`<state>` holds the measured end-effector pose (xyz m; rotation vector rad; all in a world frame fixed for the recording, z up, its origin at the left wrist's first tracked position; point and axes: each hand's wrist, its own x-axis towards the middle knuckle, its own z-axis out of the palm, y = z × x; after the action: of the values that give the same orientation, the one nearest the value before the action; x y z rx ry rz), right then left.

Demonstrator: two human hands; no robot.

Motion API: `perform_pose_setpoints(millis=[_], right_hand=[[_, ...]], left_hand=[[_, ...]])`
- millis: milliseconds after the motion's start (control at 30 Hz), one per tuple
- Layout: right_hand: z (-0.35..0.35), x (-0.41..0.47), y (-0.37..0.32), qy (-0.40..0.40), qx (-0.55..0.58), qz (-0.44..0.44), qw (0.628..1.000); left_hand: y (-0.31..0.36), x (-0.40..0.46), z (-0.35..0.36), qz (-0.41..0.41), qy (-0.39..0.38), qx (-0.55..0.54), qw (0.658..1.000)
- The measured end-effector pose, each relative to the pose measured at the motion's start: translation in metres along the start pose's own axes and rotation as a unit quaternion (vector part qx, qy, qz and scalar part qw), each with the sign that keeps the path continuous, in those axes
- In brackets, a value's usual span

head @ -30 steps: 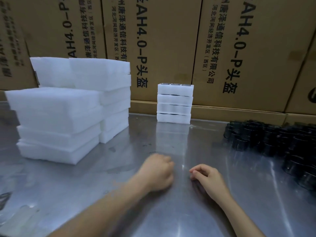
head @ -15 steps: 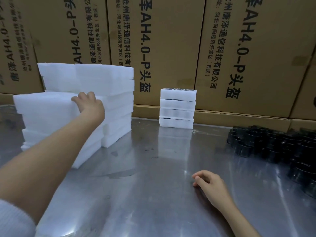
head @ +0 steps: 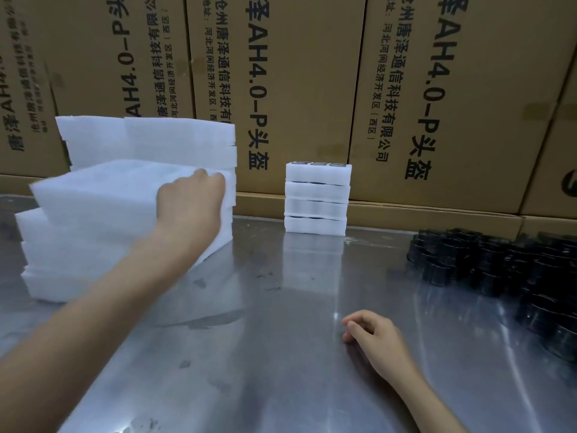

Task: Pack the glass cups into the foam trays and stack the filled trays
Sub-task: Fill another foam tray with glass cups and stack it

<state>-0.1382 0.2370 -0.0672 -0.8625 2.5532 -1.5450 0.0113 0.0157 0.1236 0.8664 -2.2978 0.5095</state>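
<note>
Head view — left hand point(head: 190, 201) grips top foam tray point(head: 103, 195).

**Foam trays and cups, current layout**

Empty foam trays point(head: 93, 245): white, stacked in two piles at left of the steel table, rear pile taller. Top tray point(head: 103, 195) of the front pile is tilted and blurred, right end gripped by the left hand point(head: 190, 201). Filled stack point(head: 317, 198): four trays, squared up, upright at the back centre against the boxes, cup rims showing on top. Glass cups point(head: 505, 276): dark, loose, clustered at right.
</note>
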Motion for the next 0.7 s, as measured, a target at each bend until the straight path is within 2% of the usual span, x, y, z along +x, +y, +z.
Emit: perform_pose_setpoints(millis=[100, 167, 233, 267, 333, 400, 467, 533, 600, 633, 667, 700], right_hand=[[0.0, 0.001, -0.003, 0.022, 0.111, 0.004, 0.994], [-0.003, 0.0, -0.006, 0.025, 0.205, 0.022, 0.978], [-0.008, -0.001, -0.005, -0.005, 0.264, 0.045, 0.963], [-0.011, -0.003, -0.003, -0.028, 0.276, 0.054, 0.959], [-0.019, -0.004, 0.0, -0.056, 0.312, 0.068, 0.946], [-0.028, -0.002, 0.006, -0.032, 0.367, 0.105, 0.924], [-0.037, 0.002, 0.013, -0.013, 0.403, 0.161, 0.901], [-0.047, 0.006, 0.019, 0.006, 0.405, 0.194, 0.893], [-0.059, 0.01, 0.024, 0.057, 0.411, 0.192, 0.889], [-0.066, 0.013, 0.027, 0.076, 0.419, 0.183, 0.886], [-0.073, 0.014, 0.029, 0.08, 0.428, 0.169, 0.884], [-0.08, 0.014, 0.031, 0.072, 0.433, 0.158, 0.884]], left_hand=[[0.052, -0.048, -0.013, 0.082, -0.009, -0.03, 0.996], [0.092, -0.082, -0.005, 0.143, -0.058, -0.069, 0.986], [0.123, -0.111, 0.001, 0.194, -0.112, -0.066, 0.973], [0.135, -0.12, 0.003, 0.212, -0.114, -0.061, 0.969], [0.158, -0.134, 0.013, 0.258, -0.145, -0.099, 0.95], [0.178, -0.142, 0.033, 0.265, -0.135, -0.166, 0.94], [0.188, -0.142, 0.042, 0.287, -0.13, -0.268, 0.91], [0.183, -0.14, 0.044, 0.325, -0.054, -0.359, 0.874], [0.168, -0.132, 0.047, 0.304, 0.06, -0.433, 0.846], [0.16, -0.124, 0.052, 0.256, 0.082, -0.483, 0.833], [0.151, -0.114, 0.058, 0.184, 0.084, -0.527, 0.825], [0.141, -0.103, 0.064, 0.098, 0.042, -0.57, 0.815]])
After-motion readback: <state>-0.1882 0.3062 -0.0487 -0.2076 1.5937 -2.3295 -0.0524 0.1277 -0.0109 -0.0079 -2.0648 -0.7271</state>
